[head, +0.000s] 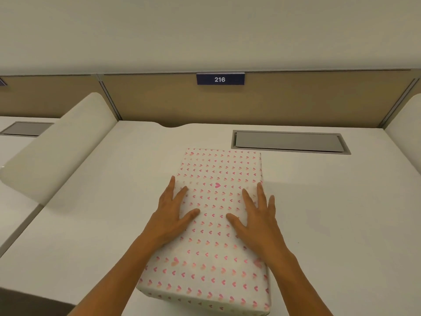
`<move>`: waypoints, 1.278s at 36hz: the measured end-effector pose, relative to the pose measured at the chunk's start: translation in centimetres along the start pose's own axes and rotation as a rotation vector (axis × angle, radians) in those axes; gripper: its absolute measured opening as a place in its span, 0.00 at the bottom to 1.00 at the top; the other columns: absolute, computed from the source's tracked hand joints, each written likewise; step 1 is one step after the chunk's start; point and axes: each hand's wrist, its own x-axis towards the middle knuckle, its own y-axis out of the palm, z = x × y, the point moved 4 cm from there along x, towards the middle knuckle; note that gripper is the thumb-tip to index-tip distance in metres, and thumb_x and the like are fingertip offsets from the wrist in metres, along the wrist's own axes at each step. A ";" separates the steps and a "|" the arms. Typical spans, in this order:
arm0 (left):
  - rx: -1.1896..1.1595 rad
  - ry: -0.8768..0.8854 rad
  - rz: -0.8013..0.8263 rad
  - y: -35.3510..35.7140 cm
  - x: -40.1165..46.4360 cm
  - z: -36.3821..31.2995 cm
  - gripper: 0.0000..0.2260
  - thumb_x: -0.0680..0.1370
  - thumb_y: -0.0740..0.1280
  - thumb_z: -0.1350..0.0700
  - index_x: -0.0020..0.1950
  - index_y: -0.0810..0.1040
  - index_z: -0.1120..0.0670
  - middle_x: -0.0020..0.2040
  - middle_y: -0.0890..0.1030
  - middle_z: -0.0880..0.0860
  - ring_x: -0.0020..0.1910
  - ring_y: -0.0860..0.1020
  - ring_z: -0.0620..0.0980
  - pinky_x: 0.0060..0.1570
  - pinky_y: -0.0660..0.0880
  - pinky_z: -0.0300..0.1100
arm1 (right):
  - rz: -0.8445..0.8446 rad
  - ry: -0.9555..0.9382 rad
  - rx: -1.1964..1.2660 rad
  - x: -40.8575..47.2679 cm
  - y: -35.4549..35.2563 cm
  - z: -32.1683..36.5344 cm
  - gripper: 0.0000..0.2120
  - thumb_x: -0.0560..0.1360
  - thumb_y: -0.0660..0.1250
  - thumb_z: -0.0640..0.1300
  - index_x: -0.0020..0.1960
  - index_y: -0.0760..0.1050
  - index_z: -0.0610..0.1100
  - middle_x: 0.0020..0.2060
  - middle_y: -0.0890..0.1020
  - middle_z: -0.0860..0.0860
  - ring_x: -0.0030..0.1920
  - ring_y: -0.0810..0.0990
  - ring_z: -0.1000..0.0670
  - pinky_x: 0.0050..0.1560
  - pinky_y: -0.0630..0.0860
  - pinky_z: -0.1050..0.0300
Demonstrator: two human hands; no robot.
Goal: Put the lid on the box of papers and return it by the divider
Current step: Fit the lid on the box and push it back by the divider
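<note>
Your left hand (174,215) and right hand (256,215) lie flat with fingers spread, gripping nothing, on the lid (216,224) of the heart-patterned box, at lower centre on the white desk (91,224), apart from the divider (284,103) behind.

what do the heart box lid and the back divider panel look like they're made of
Heart-patterned lid: probably paper-covered cardboard, matte, with crisp folded edges and a printed pattern. Back divider panel: apparently tan fabric or felt, no sheen, framed in thin metal-looking strips. Neither is certain from sight alone.
</note>
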 end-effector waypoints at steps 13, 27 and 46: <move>-0.280 -0.281 -0.028 -0.7 -2.5 1.3 0.40 0.69 0.61 0.30 0.77 0.51 0.38 0.79 0.54 0.44 0.76 0.59 0.52 0.71 0.61 0.55 | 0.126 0.064 0.429 -4.3 0.9 -2.6 0.45 0.71 0.59 0.71 0.78 0.36 0.64 0.81 0.39 0.59 0.79 0.56 0.49 0.73 0.64 0.45; -0.258 -0.352 -0.021 -1.2 -2.8 1.5 0.39 0.68 0.64 0.29 0.75 0.52 0.34 0.78 0.56 0.43 0.74 0.65 0.56 0.67 0.66 0.58 | 0.171 -0.011 0.600 -4.0 2.0 -1.7 0.46 0.72 0.67 0.66 0.76 0.37 0.67 0.78 0.47 0.64 0.76 0.60 0.53 0.70 0.69 0.50; -0.221 -0.324 -0.051 -8.5 -0.3 5.9 0.38 0.66 0.66 0.29 0.73 0.57 0.33 0.77 0.61 0.45 0.73 0.65 0.55 0.69 0.64 0.58 | 0.189 -0.146 0.557 -2.5 2.5 5.5 0.47 0.72 0.66 0.67 0.63 0.25 0.77 0.78 0.42 0.63 0.79 0.55 0.51 0.74 0.66 0.45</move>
